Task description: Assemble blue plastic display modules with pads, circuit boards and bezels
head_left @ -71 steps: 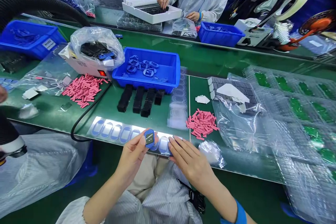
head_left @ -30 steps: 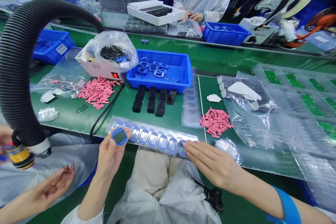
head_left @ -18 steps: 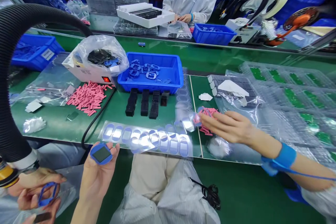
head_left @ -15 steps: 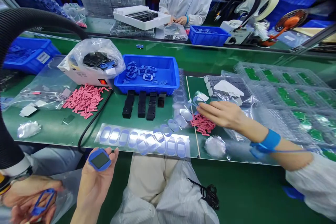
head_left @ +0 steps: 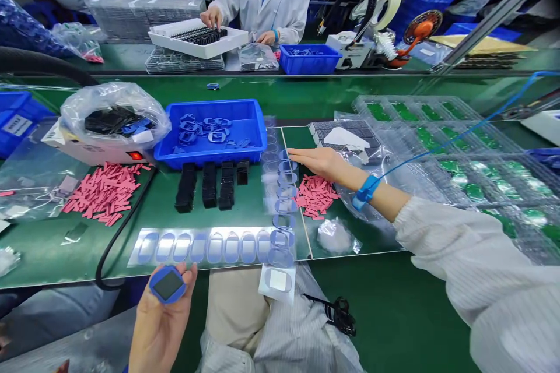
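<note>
Between the thumb and fingers of my left hand [head_left: 164, 315] is a blue oval frame with a dark screen [head_left: 168, 284], held at the bench's front edge. My right hand [head_left: 321, 163], wearing a blue wrist strap [head_left: 366, 189], reaches over the bench with fingers stretched out and close together, fingertips at a column of clear oval films [head_left: 286, 192]. Whether it holds something I cannot make out. Just below that hand lies a pile of pink strips [head_left: 315, 195]. A row of oval films on a sheet [head_left: 199, 247] runs along the front edge.
A blue bin [head_left: 210, 128] with blue frames stands behind stacks of black parts [head_left: 209, 186]. More pink strips [head_left: 107, 189] lie at left beside a black cable [head_left: 126, 230]. Clear trays [head_left: 433, 145] with green boards are at right. A person in a white coat [head_left: 262, 0] works opposite.
The view has shifted right. The film strip near my right hand, curved before, now runs straighter toward the front edge, with a white-backed piece hanging over it. My left hand still holds the oval frame.
</note>
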Action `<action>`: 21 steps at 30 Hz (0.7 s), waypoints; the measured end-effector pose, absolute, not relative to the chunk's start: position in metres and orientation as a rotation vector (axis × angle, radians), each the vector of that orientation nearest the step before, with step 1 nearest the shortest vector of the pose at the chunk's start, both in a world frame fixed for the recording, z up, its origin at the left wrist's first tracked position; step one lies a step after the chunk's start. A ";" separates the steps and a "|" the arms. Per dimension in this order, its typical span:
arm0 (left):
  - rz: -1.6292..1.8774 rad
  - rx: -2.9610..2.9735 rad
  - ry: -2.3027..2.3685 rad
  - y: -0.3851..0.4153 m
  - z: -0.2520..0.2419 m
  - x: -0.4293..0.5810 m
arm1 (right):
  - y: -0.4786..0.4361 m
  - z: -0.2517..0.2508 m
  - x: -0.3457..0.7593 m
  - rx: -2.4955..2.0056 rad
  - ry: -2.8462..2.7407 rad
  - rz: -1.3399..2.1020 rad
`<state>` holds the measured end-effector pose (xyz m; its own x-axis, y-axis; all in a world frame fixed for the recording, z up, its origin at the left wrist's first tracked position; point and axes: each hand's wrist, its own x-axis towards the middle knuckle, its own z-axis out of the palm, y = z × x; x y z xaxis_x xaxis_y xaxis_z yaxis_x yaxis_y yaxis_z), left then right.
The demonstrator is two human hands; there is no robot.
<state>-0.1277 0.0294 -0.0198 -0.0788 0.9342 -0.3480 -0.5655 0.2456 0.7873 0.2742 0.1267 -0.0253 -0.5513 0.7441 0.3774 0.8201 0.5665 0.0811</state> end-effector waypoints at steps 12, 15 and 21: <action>0.931 0.516 1.109 0.002 -0.025 -0.084 | 0.024 0.010 0.197 -1.336 -2.283 -0.344; 0.800 0.592 1.092 -0.001 -0.024 -0.064 | -0.019 0.000 0.168 -1.270 -2.312 -0.163; 0.692 0.697 1.036 -0.005 -0.022 -0.033 | -0.049 -0.033 0.143 -1.435 -2.123 -0.102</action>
<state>-0.0331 -0.0049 -0.0218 0.3469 0.7833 -0.5158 -0.1757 0.5945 0.7847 0.1432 -0.0487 -0.0334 -0.2625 0.8298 0.4924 0.8732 0.4214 -0.2446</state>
